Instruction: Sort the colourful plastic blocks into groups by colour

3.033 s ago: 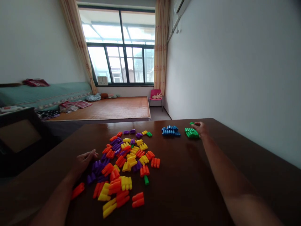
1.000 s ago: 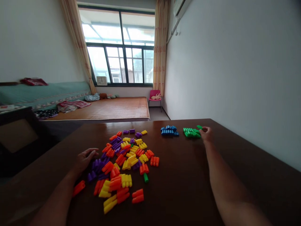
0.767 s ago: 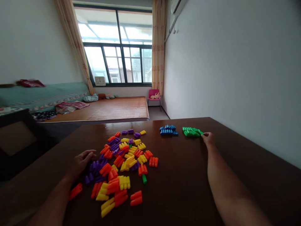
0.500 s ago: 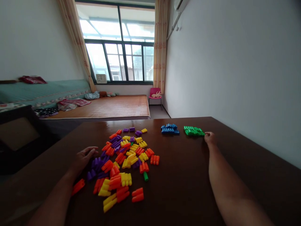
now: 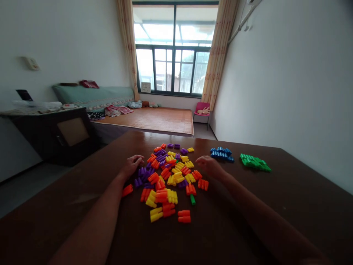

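Observation:
A mixed heap of plastic toy blocks, each like short tubes joined side by side, lies on the table: yellow blocks, orange blocks and purple blocks. My left hand rests at the heap's left edge beside the purple ones, fingers loosely apart and nothing visible in them. Over the table at the heap's right side is my right hand, its fingers pointing left and slightly bent, with no block showing in them. A green block pokes out below an orange one.
Blue blocks form a group right of the heap, and green blocks a group farther right. The dark brown table has its far edge near a bed. A cabinet stands at the left.
My right hand has moved left, from the green group to the right side of the heap. The camera view has turned left. My left hand stays beside the heap.

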The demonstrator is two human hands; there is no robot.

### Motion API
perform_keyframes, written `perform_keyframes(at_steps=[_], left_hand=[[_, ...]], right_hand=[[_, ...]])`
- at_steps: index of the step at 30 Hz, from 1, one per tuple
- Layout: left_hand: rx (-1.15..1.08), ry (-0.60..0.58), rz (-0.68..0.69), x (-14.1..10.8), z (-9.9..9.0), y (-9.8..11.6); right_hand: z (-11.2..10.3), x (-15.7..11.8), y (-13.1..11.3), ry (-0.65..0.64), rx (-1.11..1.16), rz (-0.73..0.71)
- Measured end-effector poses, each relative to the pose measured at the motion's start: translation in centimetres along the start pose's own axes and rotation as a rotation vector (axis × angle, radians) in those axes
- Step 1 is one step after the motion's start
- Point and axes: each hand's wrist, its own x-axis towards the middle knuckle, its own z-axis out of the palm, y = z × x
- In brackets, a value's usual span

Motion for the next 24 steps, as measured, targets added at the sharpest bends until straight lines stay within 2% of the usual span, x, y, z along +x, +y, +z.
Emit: perform_keyframes(at_steps=[2,4,7,12,19,21,24], left_hand=[[-0.016,-0.005,0.000,-0.1,0.1,0.1],[-0.036,-0.010,-0.002,-0.2,0.2,0.2],[-0.032,-0.010,0.002,-0.3,0.3,0.2],[0.021,0.008,0.027,0.2,0.4,-0.7],[0.082,-0.004,0.062,0.8,0.2,-1.7],[0.073,-0.007,0.053,0.7,0.2,-1.5],[0.032,-0.006,0.035,0.4,0.2,-1.0]], right_hand=[[2.9,2.0,-3.5,-0.112,-0.049,-0.133],[4.8,4.1,-5.2,-0.153,-0.108,-0.159],[6.2,6.9,-5.2,-0.217,-0.176,-0.138],[6.6,9.6,-4.3,-0.289,-0.263,-0.142],[6.5,9.1,-5.5,-0.236,-0.321,-0.253],[6.3,8.3,-5.3,-0.158,-0.263,-0.208],[5.3,6.8,-4.1,-0.017,-0.112,-0.010]])
